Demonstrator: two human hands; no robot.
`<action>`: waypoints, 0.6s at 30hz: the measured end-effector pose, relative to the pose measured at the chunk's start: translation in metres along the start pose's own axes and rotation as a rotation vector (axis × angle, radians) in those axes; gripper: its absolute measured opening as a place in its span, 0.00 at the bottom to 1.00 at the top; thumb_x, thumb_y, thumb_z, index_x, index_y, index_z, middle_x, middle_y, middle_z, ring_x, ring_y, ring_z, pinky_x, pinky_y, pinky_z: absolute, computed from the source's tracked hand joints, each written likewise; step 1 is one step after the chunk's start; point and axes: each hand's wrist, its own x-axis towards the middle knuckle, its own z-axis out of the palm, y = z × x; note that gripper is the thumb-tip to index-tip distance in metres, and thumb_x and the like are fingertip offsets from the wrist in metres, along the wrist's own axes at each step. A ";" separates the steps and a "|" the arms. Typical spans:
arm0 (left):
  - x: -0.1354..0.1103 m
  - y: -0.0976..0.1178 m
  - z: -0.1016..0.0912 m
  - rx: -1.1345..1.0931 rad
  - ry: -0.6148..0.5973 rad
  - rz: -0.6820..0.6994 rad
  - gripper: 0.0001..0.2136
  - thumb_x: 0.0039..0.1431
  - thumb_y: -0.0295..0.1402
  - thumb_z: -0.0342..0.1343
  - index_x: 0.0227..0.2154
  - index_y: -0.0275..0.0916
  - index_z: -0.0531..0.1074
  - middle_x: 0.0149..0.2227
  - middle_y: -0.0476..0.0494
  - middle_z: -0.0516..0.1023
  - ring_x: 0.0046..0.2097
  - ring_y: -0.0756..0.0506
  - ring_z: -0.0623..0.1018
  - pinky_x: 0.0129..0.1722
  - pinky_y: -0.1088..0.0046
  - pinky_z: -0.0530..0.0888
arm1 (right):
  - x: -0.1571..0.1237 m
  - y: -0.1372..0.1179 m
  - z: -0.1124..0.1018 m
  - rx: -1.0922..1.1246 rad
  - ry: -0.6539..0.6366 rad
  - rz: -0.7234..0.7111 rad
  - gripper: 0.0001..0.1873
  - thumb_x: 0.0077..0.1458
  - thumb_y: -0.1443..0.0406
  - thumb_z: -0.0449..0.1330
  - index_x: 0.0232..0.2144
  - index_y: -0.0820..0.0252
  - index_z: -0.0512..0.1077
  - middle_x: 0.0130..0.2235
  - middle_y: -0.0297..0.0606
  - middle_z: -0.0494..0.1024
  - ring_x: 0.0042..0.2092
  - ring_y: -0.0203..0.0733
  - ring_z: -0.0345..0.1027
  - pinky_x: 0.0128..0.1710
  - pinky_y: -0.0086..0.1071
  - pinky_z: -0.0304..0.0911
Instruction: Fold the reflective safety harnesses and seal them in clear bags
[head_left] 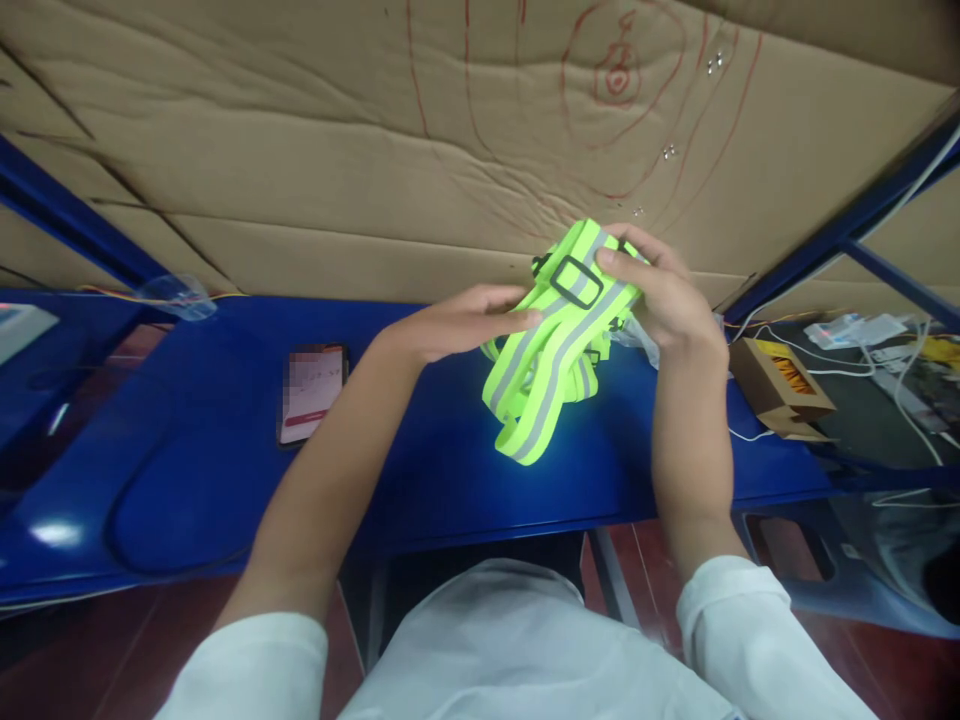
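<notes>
A bundle of neon-yellow reflective straps (559, 345) with a grey stripe hangs in loops over the blue table, held up in front of me. A black rectangular slider buckle shows near its top, and smaller black fittings show at its sides. My right hand (660, 285) grips the top of the bundle, thumb in front and the other fingers behind. At the left side of the bundle, my left hand (469, 320) has its thumb against the straps, with its fingers partly hidden behind them.
A blue table (442, 470) stands beneath, backed by a cardboard sheet (300, 150) with red marker lines. A phone (313, 395) lies left of my hands, and a clear plastic cup (180, 297) lies behind it. To the right are an open cardboard box (780, 385), cables and a blue metal frame.
</notes>
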 end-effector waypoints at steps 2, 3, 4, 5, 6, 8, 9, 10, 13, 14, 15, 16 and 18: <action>-0.004 0.001 -0.009 0.114 0.050 0.029 0.24 0.65 0.49 0.61 0.58 0.42 0.76 0.56 0.42 0.80 0.58 0.38 0.78 0.59 0.63 0.74 | -0.002 -0.002 -0.007 -0.035 0.028 -0.047 0.21 0.49 0.51 0.75 0.41 0.52 0.77 0.38 0.31 0.79 0.37 0.39 0.76 0.39 0.33 0.74; -0.005 0.001 -0.013 0.163 0.057 0.031 0.23 0.64 0.48 0.62 0.58 0.43 0.76 0.56 0.42 0.81 0.57 0.38 0.78 0.58 0.64 0.74 | -0.002 -0.003 -0.010 -0.059 0.042 -0.064 0.21 0.49 0.50 0.75 0.42 0.51 0.77 0.38 0.31 0.79 0.38 0.40 0.76 0.40 0.34 0.74; -0.006 0.000 -0.015 0.198 0.055 0.028 0.23 0.64 0.46 0.62 0.58 0.43 0.77 0.54 0.42 0.82 0.55 0.39 0.79 0.57 0.65 0.74 | -0.002 -0.003 -0.013 -0.085 0.055 -0.076 0.22 0.49 0.49 0.74 0.42 0.51 0.77 0.39 0.31 0.79 0.40 0.41 0.76 0.41 0.35 0.75; -0.005 -0.001 -0.017 0.219 0.046 0.021 0.22 0.64 0.45 0.62 0.58 0.43 0.77 0.52 0.43 0.82 0.54 0.39 0.80 0.56 0.65 0.75 | -0.002 -0.003 -0.015 -0.111 0.064 -0.083 0.23 0.49 0.47 0.74 0.43 0.50 0.77 0.39 0.31 0.79 0.41 0.43 0.77 0.42 0.36 0.75; -0.005 -0.003 -0.018 0.226 0.043 0.018 0.21 0.65 0.45 0.61 0.57 0.43 0.78 0.51 0.43 0.83 0.54 0.40 0.80 0.55 0.65 0.75 | -0.002 -0.002 -0.017 -0.135 0.069 -0.088 0.25 0.49 0.46 0.73 0.44 0.49 0.77 0.40 0.32 0.79 0.42 0.45 0.77 0.43 0.38 0.75; -0.001 -0.009 -0.018 0.214 0.049 0.026 0.20 0.66 0.45 0.59 0.57 0.44 0.78 0.50 0.43 0.83 0.55 0.39 0.79 0.55 0.66 0.75 | -0.001 -0.001 -0.020 -0.180 0.069 -0.097 0.27 0.48 0.43 0.72 0.45 0.48 0.76 0.41 0.33 0.80 0.44 0.48 0.78 0.44 0.41 0.76; 0.001 -0.013 -0.018 0.193 0.059 0.041 0.20 0.66 0.46 0.59 0.57 0.44 0.78 0.51 0.43 0.82 0.56 0.40 0.79 0.56 0.66 0.75 | -0.001 -0.001 -0.022 -0.205 0.069 -0.102 0.28 0.48 0.42 0.72 0.46 0.48 0.76 0.42 0.33 0.80 0.45 0.50 0.78 0.44 0.43 0.76; 0.003 -0.017 -0.018 0.151 0.070 0.058 0.21 0.66 0.47 0.60 0.57 0.44 0.77 0.52 0.43 0.82 0.57 0.40 0.79 0.57 0.67 0.75 | -0.001 -0.001 -0.024 -0.234 0.071 -0.108 0.30 0.48 0.40 0.71 0.47 0.47 0.76 0.43 0.34 0.80 0.46 0.52 0.78 0.45 0.44 0.75; 0.006 -0.025 -0.019 -0.104 0.087 0.070 0.23 0.63 0.46 0.65 0.58 0.43 0.73 0.51 0.39 0.83 0.54 0.40 0.82 0.55 0.64 0.77 | -0.002 -0.002 -0.033 -0.328 0.092 -0.135 0.35 0.49 0.35 0.66 0.51 0.46 0.75 0.45 0.37 0.81 0.50 0.58 0.78 0.45 0.50 0.75; 0.006 -0.027 -0.020 -0.197 0.077 0.059 0.23 0.63 0.46 0.65 0.57 0.42 0.73 0.50 0.37 0.83 0.52 0.40 0.83 0.53 0.63 0.78 | -0.002 -0.002 -0.036 -0.349 0.101 -0.146 0.36 0.49 0.34 0.65 0.51 0.46 0.74 0.46 0.38 0.81 0.50 0.59 0.78 0.45 0.51 0.75; 0.005 -0.028 -0.021 -0.267 0.051 0.041 0.22 0.63 0.46 0.66 0.55 0.40 0.74 0.49 0.36 0.84 0.50 0.41 0.84 0.51 0.63 0.80 | -0.002 -0.003 -0.039 -0.356 0.107 -0.155 0.36 0.49 0.34 0.65 0.52 0.46 0.74 0.46 0.38 0.81 0.51 0.60 0.77 0.47 0.52 0.74; 0.004 -0.029 -0.023 -0.307 0.017 0.022 0.21 0.62 0.45 0.67 0.52 0.38 0.76 0.47 0.36 0.84 0.47 0.41 0.84 0.48 0.65 0.81 | -0.002 -0.003 -0.042 -0.350 0.109 -0.160 0.35 0.50 0.34 0.64 0.51 0.45 0.74 0.47 0.38 0.82 0.52 0.60 0.77 0.48 0.53 0.74; 0.001 -0.030 -0.026 -0.331 -0.032 -0.002 0.20 0.60 0.46 0.69 0.45 0.34 0.79 0.40 0.37 0.84 0.39 0.45 0.84 0.38 0.72 0.81 | -0.002 -0.004 -0.046 -0.325 0.112 -0.165 0.34 0.51 0.35 0.64 0.51 0.45 0.74 0.48 0.39 0.82 0.54 0.59 0.76 0.51 0.52 0.73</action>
